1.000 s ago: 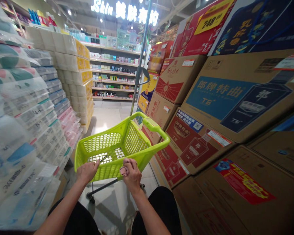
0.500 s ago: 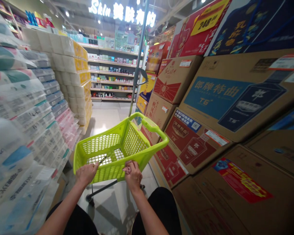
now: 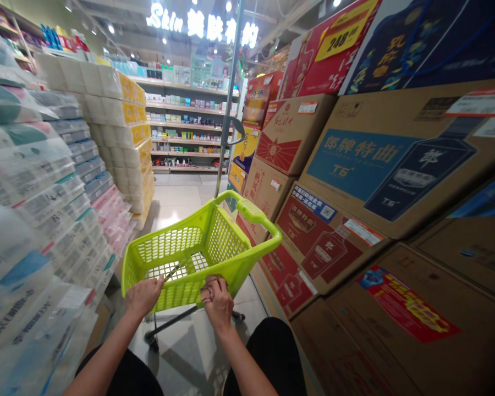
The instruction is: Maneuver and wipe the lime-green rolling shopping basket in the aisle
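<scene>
Facing cart (image 3: pixel 181 291) side-on: long axis left to right, handle (image 3: pixel 258 214) at right end, nearer right hand (image 3: pixel 220 306). Gripping near rim (image 3: pixel 237 260) with left hand (image 3: pixel 143 297), curled over; clutching crumpled cloth (image 3: pixel 207 291) in right fist, against side.

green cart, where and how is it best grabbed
Probably by the handle of the cart, from the end nearest the boxes, palm over the top: that rounded bar juts out beyond the rest.
</scene>
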